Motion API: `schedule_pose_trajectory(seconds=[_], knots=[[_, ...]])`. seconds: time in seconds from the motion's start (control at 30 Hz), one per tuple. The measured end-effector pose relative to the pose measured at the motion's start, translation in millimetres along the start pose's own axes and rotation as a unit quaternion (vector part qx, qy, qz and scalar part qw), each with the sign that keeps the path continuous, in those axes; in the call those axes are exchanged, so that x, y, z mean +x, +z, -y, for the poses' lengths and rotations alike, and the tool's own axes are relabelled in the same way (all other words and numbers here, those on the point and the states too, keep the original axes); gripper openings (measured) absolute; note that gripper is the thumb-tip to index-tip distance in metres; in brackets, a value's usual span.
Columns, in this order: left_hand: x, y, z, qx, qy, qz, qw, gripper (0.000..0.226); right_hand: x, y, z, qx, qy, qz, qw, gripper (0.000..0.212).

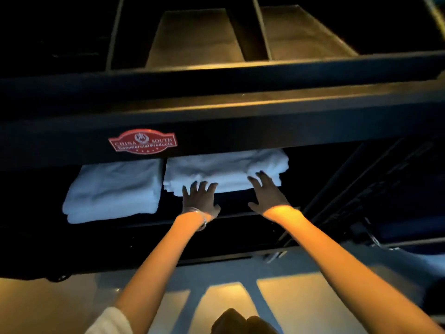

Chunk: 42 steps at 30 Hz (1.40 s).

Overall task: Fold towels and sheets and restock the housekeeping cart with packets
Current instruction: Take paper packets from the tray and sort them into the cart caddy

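I press both flat, spread hands, left hand and right hand, against the second towel on the cart shelf, gripping nothing; packets seemingly remain.

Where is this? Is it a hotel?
Probably a hotel or similar lodging. The dark housekeeping cart carries a "Commercial Products" label, and folded white towels sit on its shelf while both hands push another stack in.

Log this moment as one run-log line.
step: shelving towel | left hand: on right towel | right hand: on it | left towel: shelved
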State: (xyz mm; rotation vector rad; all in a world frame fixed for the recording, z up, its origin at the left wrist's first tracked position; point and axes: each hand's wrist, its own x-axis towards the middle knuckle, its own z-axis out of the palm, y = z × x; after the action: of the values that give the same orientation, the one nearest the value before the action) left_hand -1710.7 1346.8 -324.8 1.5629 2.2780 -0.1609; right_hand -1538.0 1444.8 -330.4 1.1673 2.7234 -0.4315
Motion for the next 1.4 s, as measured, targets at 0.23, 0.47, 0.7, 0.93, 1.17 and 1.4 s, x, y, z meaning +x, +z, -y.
schedule_pose_trajectory(seconds=[0.23, 0.47, 0.7, 0.93, 1.17, 1.4], knots=[[-82.5, -35.0, -40.4, 0.067, 0.125, -0.017, 0.990, 0.059, -111.9, -31.1, 2.8, -0.023, 0.057, -0.012, 0.998, 0.069], [-108.4, -33.1, -103.4, 0.119, 0.311, -0.017, 0.943, 0.056, -219.3, -26.0, -14.2, 0.011, 0.216, -0.029, 0.976, 0.068], [-135.4, -20.1, -234.7, 0.170, 0.476, 0.004, 0.863, 0.056, -350.8, -16.1, -49.3, 0.071, 0.402, -0.067, 0.910, 0.068], [-200.5, 8.0, -394.1, 0.185, 0.630, 0.017, 0.754, 0.053, -493.8, -4.2, -90.2, 0.094, 0.557, -0.123, 0.816, 0.067], [-283.3, 35.2, -523.3, 0.178, 0.737, 0.002, 0.652, 0.054, -610.3, 4.1, -114.7, 0.099, 0.655, -0.161, 0.732, 0.069], [-372.8, 73.2, -597.4, 0.203, 0.823, 0.033, 0.529, 0.052, -700.6, 19.8, -103.6, 0.133, 0.744, -0.180, 0.630, 0.068]])
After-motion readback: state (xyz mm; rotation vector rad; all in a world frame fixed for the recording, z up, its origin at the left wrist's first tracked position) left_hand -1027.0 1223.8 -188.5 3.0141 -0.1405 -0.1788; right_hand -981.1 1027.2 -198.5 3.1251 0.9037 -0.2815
